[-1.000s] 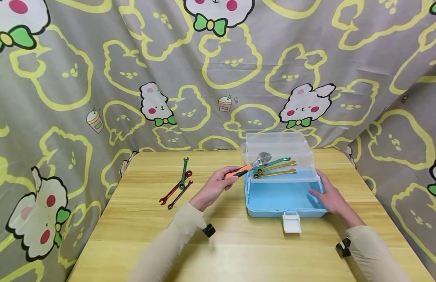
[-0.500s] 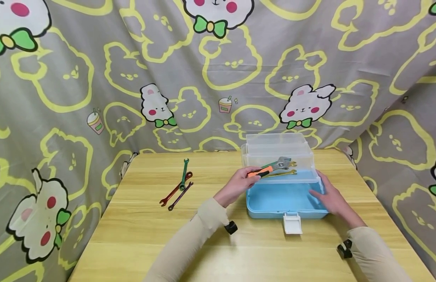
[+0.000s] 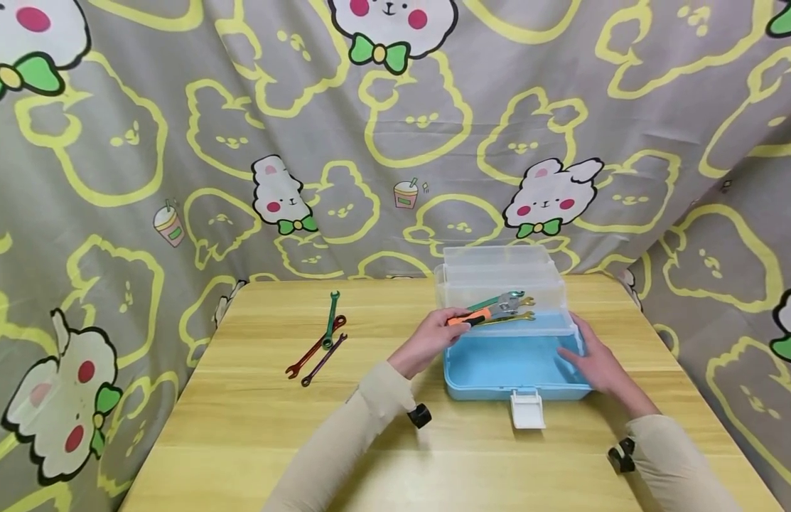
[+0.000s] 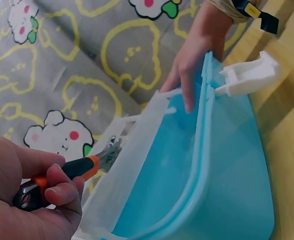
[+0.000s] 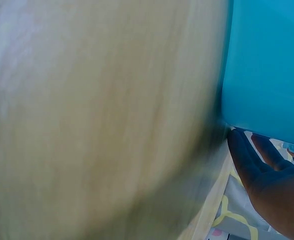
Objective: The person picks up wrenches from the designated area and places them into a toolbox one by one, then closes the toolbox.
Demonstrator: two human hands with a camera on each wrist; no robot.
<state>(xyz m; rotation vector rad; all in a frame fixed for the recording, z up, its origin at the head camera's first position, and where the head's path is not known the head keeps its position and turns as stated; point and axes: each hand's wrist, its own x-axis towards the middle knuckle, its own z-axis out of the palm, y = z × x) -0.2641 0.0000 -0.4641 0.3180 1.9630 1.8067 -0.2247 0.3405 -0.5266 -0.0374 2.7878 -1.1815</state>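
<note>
On the surface [image 3: 241, 427] at left I logged a green wrench [image 3: 331, 318], a red wrench [image 3: 314, 349] and a purple wrench [image 3: 323, 361]. Next, the left hand [image 3: 433, 333] gripped an orange-handled adjustable wrench [image 3: 481, 314], its head over the clear tray [image 3: 549, 324], between the hands. Far right, the right hand [image 3: 596, 364] held the blue toolbox [image 3: 485, 392] by its end wall, thumb inside.

there's a light wooden table [image 3: 222, 427] with a yellowish grain, and a grey curtain [image 3: 344, 128] runs along the back and both sides in loose folds. it's printed with yellow critter outlines, white bunnies [image 3: 551, 192] with pink cheeks, green bows [image 3: 297, 225] and little drink cups [image 3: 406, 195] with straws.
</note>
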